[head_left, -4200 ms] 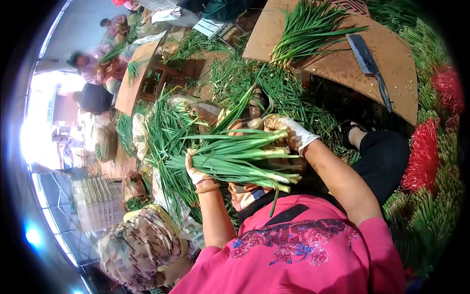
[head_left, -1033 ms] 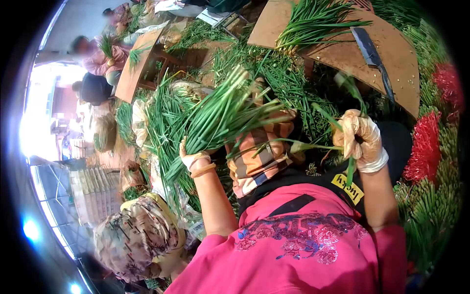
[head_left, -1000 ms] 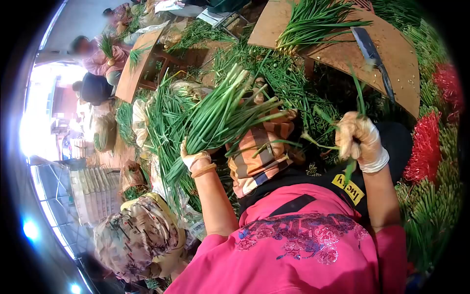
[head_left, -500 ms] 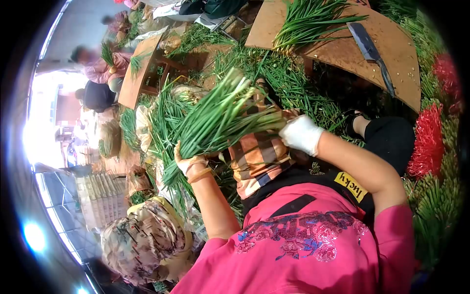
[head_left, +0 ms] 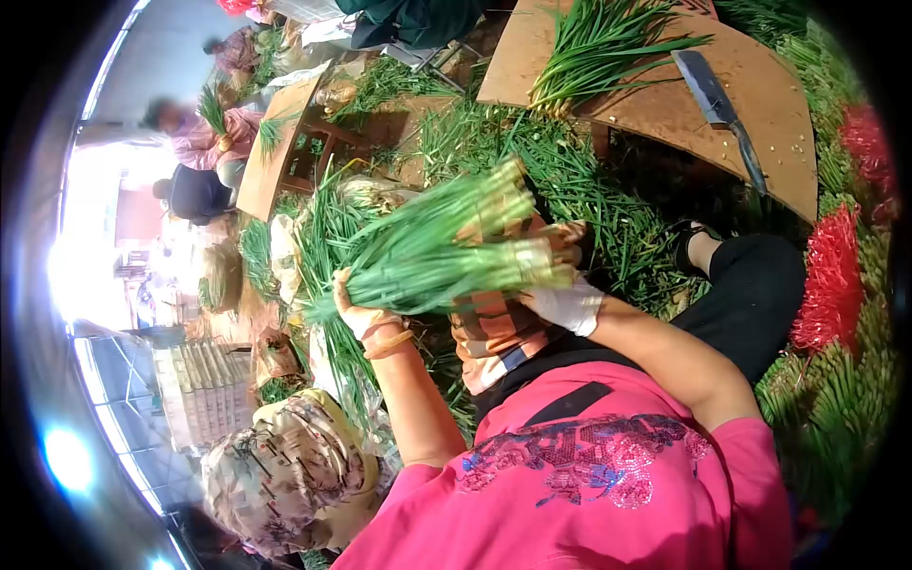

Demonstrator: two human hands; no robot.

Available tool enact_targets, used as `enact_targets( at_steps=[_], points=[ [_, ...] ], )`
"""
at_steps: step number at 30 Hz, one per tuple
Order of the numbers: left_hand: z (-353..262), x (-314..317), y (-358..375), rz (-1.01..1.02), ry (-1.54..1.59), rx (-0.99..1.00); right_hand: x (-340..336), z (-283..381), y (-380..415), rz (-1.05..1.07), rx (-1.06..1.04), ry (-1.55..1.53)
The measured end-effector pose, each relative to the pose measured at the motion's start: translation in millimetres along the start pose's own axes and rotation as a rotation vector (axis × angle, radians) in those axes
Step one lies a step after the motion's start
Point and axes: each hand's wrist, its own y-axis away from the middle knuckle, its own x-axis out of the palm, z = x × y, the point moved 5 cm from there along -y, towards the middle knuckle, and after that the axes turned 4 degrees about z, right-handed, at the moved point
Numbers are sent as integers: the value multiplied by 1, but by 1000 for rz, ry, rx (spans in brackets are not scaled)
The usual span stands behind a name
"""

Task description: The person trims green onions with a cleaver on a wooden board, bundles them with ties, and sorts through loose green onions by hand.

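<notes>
A loose bundle of green onions (head_left: 418,256) hangs above my lap, its green leaves to the left and pale stalk ends to the right. My left hand (head_left: 366,313), thinly gloved with a band at the wrist, is closed around the leafy part from below. My right hand (head_left: 570,299), in a white glove, wraps the pale stalk ends from the right; its fingertips show dimly behind them. The stalks are blurred by motion and split into two clusters. A checked cloth (head_left: 494,332) covers my lap under the bundle.
A wooden board (head_left: 627,119) at the top holds more green onions (head_left: 598,47) and a cleaver (head_left: 708,95). Red ties (head_left: 828,280) lie right, near stacked bundles. Loose leaves (head_left: 617,228) cover the floor. A co-worker in a patterned head cover (head_left: 285,470) sits close on the left.
My right hand has moved left and down, from the lower bundle's tip to around the stalk ends. The pale ends have swung right and now lie in two clusters. My left hand has hardly moved.
</notes>
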Motion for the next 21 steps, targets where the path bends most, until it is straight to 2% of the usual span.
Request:
enact_targets(
  at_steps=[1, 2, 3, 4, 5, 6, 7, 8, 9, 12, 13, 15, 17, 18, 19, 21],
  points=[
    [-10, 8, 2, 73, 115, 3, -3, -22, 7, 34, 68, -184],
    [-16, 34, 20, 284, 196, -69, -6, -44, 14, 54, 143, -366],
    [-19, 55, 37, 494, 279, -140, -12, -74, 23, -164, 97, 28],
    [-32, 39, 21, 579, 472, -233, -16, -112, 35, -142, 275, -69],
    [-36, 61, 34, 799, 600, -347, -28, -137, 46, -62, 426, 39],
    [-41, 58, 30, 784, 573, -277, -23, -164, 51, 140, 324, 296],
    [-46, 55, 23, 772, 545, -211, -49, -156, 51, 346, 689, 266],
    [-51, 52, 12, 775, 547, -158, -67, -148, 50, 229, 632, 306],
    [-53, 58, 13, 832, 543, -192, -81, -141, 49, 113, 574, 347],
    [-58, 78, 19, 957, 580, -272, -102, -112, 43, -286, 209, 99],
    [-62, 83, 18, 967, 425, -161, -110, -95, 36, -241, 260, -101],
    [-63, 91, 22, 939, 602, -294, -114, -64, 24, -132, 273, -398],
    [-61, 112, 36, 960, 636, -267, -99, -36, 14, -59, 213, -647],
    [-60, 119, 39, 971, 653, -252, -89, -22, 8, -95, 93, -524],
    [-61, 122, 37, 995, 622, -224, -90, -7, 6, -202, -64, -546],
    [-66, 123, 33, 1034, 556, -159, -94, 8, 8, -181, 54, -848]
  ],
)
